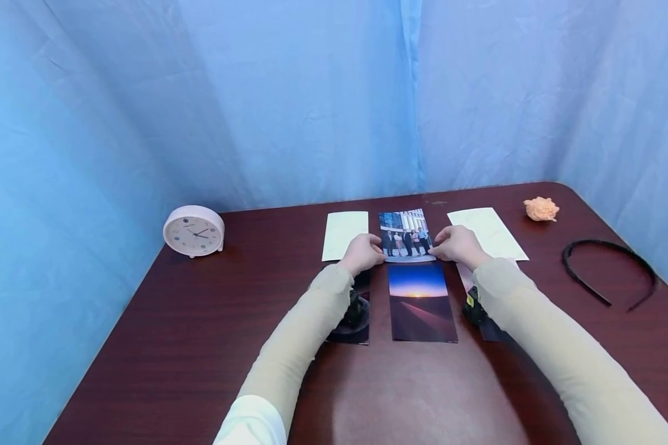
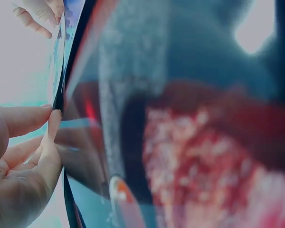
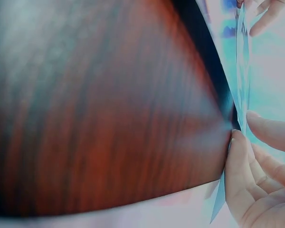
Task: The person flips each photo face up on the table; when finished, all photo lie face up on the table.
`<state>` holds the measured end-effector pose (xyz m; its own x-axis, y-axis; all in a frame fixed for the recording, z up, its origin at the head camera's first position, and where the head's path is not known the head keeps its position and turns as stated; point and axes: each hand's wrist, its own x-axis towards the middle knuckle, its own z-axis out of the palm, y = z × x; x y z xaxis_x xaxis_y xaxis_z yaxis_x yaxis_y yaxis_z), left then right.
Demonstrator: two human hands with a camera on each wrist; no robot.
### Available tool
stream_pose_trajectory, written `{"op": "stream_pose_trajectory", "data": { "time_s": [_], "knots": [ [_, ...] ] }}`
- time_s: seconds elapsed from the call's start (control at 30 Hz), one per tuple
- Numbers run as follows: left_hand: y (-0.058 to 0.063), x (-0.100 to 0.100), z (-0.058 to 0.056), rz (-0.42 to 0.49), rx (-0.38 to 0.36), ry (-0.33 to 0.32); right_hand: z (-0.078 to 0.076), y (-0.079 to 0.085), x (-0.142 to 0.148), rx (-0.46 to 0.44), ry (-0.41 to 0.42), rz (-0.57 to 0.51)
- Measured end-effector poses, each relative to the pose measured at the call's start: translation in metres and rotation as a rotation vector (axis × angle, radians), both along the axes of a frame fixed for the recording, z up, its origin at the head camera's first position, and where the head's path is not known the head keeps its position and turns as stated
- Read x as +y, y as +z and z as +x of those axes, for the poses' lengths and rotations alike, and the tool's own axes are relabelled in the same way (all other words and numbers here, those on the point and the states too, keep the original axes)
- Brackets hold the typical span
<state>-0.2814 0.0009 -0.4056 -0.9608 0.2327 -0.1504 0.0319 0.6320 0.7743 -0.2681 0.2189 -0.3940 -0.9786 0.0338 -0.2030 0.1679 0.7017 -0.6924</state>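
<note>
A photo print (image 1: 405,238) of several people before a building is between my two hands at the back middle of the table. My left hand (image 1: 363,253) pinches its lower left corner between thumb and fingers. At the lower right corner, my right hand (image 1: 459,246) pinches it the same way. The print's near edge bows slightly, just beyond a sunset road picture (image 1: 423,303) lying flat. In the left wrist view, the thumb (image 2: 31,116) and fingertips meet at the print's thin edge. The right wrist view shows the other thumb (image 3: 270,130) at the opposite edge.
White sheets lie on the left (image 1: 345,232) and right (image 1: 488,230). A dark picture (image 1: 359,330) sits partly under my left forearm, another (image 1: 491,332) under the right. A white clock (image 1: 193,232) stands far left; a peach flower (image 1: 541,209) and black headband (image 1: 609,246) lie right.
</note>
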Motion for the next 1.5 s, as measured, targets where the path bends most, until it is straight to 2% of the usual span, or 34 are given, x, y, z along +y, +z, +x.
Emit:
{"op": "stream_pose_trajectory", "data": {
  "time_s": [0.2,0.53,0.67,0.87,1.1,1.33,1.5],
  "knots": [
    [0.002,-0.007,-0.001,0.005,0.016,0.009,-0.001,0.003,-0.001,0.001,-0.001,0.015],
    [0.007,-0.017,-0.001,0.083,0.002,0.019,-0.001,0.009,-0.003,0.012,0.024,0.042],
    [0.012,-0.023,-0.001,0.092,0.030,0.008,0.000,0.016,-0.006,0.051,0.044,0.050],
    [0.018,-0.040,-0.004,0.070,0.084,-0.007,0.000,0.024,-0.013,0.058,0.060,0.045],
    [0.015,-0.072,-0.010,0.005,0.164,0.062,-0.003,0.026,-0.027,0.093,0.105,0.023],
    [0.013,-0.099,-0.012,0.002,0.185,0.143,-0.006,0.028,-0.045,0.088,0.148,0.021],
    [0.011,-0.113,-0.013,0.009,0.177,0.157,-0.008,0.028,-0.058,0.120,0.173,0.007]
  ]
}}
